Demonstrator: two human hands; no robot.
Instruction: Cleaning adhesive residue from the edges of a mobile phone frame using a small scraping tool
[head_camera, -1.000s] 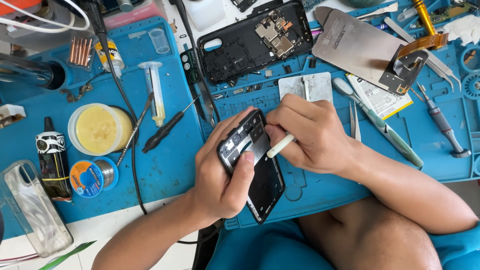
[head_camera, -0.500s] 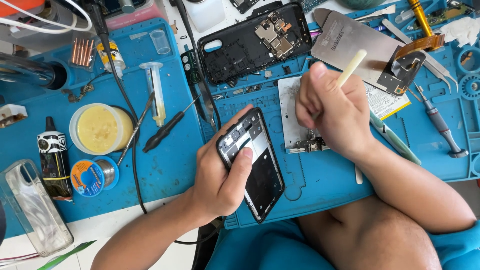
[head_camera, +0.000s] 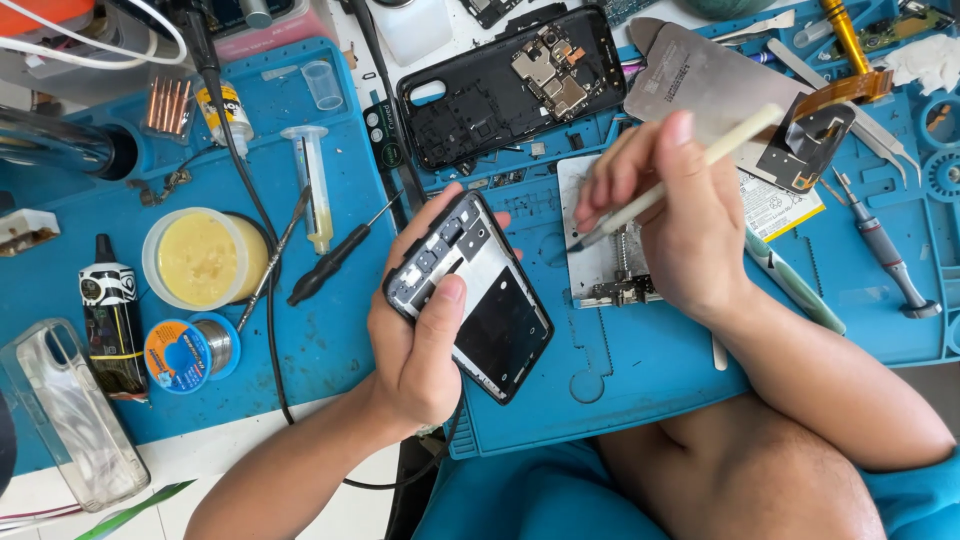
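My left hand (head_camera: 420, 340) grips a black phone frame (head_camera: 470, 295), thumb pressed on its face, top end tilted up to the left. My right hand (head_camera: 670, 220) holds a thin cream-handled tool (head_camera: 690, 170) like a pen, its dark tip pointing down left over a small grey metal plate (head_camera: 595, 265). The tool tip sits a short way right of the phone frame, apart from it.
A blue work mat (head_camera: 330, 330) carries a second opened phone body (head_camera: 510, 85), a grey screen panel with an orange flex cable (head_camera: 715, 90), a jar of yellow paste (head_camera: 200, 258), a syringe (head_camera: 308, 180), a solder reel (head_camera: 185, 350), screwdrivers (head_camera: 885, 250) and tweezers (head_camera: 860, 115). A clear phone case (head_camera: 65, 410) lies at the left.
My left hand has lifted and turned the phone frame up and to the left. My right hand left the frame, rose, and tipped the tool point down over the metal plate.
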